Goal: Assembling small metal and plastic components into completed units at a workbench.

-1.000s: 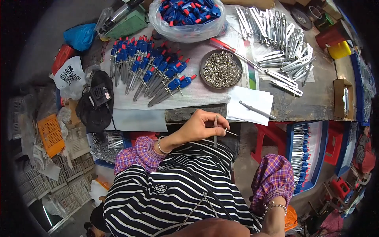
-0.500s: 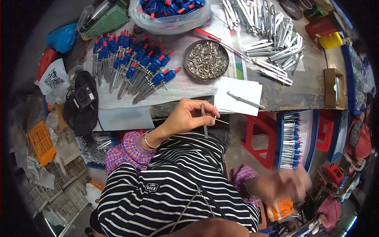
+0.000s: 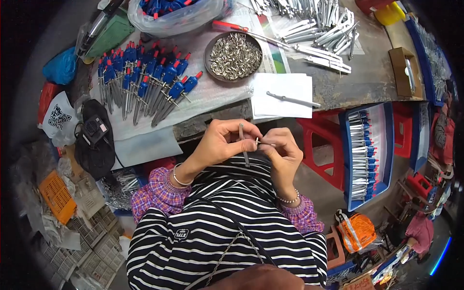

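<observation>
My left hand [image 3: 228, 141] pinches a slim grey metal compass leg [image 3: 247, 159] upright between thumb and fingers, over my lap. From the right, my right hand [image 3: 284, 153] meets it with closed fingertips. A thin metal pin [image 3: 258, 141] shows between the two hands; its far end is hidden by the right fingers. Just beyond them, another grey compass leg [image 3: 293, 99] lies on white paper [image 3: 282, 111] at the table's edge. Farther off is a dark round bowl [image 3: 207, 59] of small metal screws.
Blue-headed drawing compasses [image 3: 169, 75] crowd the table's left. Behind them sits a plastic bag [image 3: 179, 26] of blue parts. A red-handled screwdriver [image 3: 229, 25] and silver compass legs [image 3: 324, 34] lie at the back. Right of me are a red stool [image 3: 321, 164] and a blue tray [image 3: 385, 162].
My right hand, blurred at the lower right before, has come in to meet the left hand at the pin. The left hand keeps its hold; the whole view has shifted slightly.
</observation>
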